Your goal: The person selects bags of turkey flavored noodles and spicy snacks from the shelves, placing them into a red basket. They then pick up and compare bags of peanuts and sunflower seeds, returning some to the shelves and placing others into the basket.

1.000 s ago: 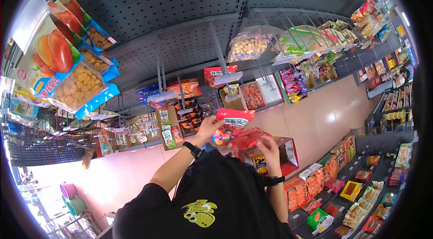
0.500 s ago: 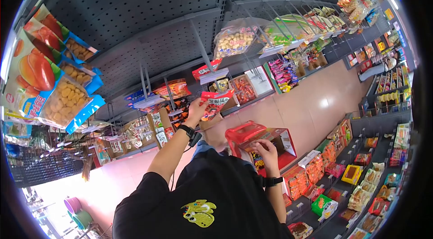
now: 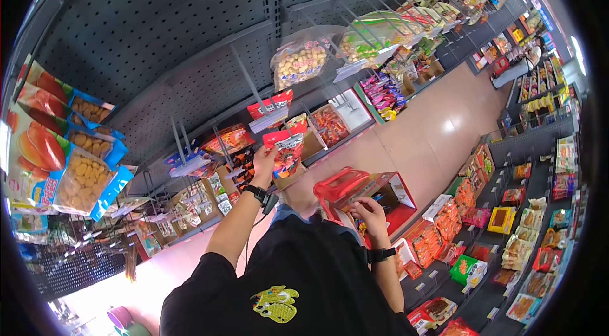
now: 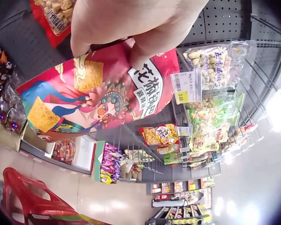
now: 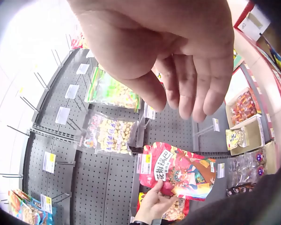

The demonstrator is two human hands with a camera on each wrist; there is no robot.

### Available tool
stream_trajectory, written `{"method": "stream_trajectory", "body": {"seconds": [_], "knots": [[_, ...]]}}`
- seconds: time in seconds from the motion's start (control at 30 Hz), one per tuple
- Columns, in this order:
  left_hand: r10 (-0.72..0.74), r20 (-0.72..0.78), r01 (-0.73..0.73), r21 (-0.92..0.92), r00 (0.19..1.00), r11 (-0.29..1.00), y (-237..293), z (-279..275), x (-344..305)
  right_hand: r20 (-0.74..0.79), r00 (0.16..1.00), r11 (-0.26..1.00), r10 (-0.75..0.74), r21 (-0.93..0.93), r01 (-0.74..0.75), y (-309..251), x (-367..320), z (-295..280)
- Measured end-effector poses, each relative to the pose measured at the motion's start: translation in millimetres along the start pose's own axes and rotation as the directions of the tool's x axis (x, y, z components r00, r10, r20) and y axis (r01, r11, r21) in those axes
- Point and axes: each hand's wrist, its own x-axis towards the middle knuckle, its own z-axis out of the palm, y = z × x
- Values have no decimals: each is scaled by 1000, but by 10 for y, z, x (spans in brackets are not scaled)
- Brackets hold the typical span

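the left hand pinches the red snack bag by its edge and holds it up at the pegboard rack, just beside a peg hook that carries another red bag. the bag is well clear of the red basket, but i cannot tell whether it sits on the peg, so the hanging seems to be what is left. the right hand is slack, fingers loose and grasping nothing, just by the basket's rim.
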Motion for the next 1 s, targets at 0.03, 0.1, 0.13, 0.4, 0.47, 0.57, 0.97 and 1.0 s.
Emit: {"method": "stream_trajectory", "body": {"seconds": [0.03, 0.1, 0.13, 0.4, 0.47, 0.57, 0.97, 1.0], "knots": [[-19, -2, 18, -76, 1000, 997, -21, -3, 5, 5, 1000, 1000, 3, -1, -3, 22, 5, -13], [-12, -11, 12, -56, 1000, 998, -39, 8, 62, 11, 1000, 1000, 9, -9, -9, 42, 11, -50], [-27, -52, 24, -48, 998, 999, -37, 3, 100, 25, 999, 1000, 20, -23, -19, 52, 8, -60], [-49, -237, 41, -40, 970, 998, -164, 91, 717, -63, 975, 974, 214, -54, -218, 476, -68, -502], [-72, -211, 57, -77, 975, 995, -299, 15, 908, -73, 949, 952, 306, 48, -303, 814, -62, -745], [-248, -142, 217, -202, 958, 955, -133, 116, 640, -124, 917, 924, 380, 103, -369, 1292, -46, -1121], [-815, 187, 611, 575, 549, 544, -988, -1623, -1045, -421, 836, 875, 353, -168, -454, 1913, 360, -1481], [-736, 358, 265, 770, 574, 581, -943, -1754, -1162, -440, 886, 870, 146, -370, -327, 2018, 473, -1462]]}}
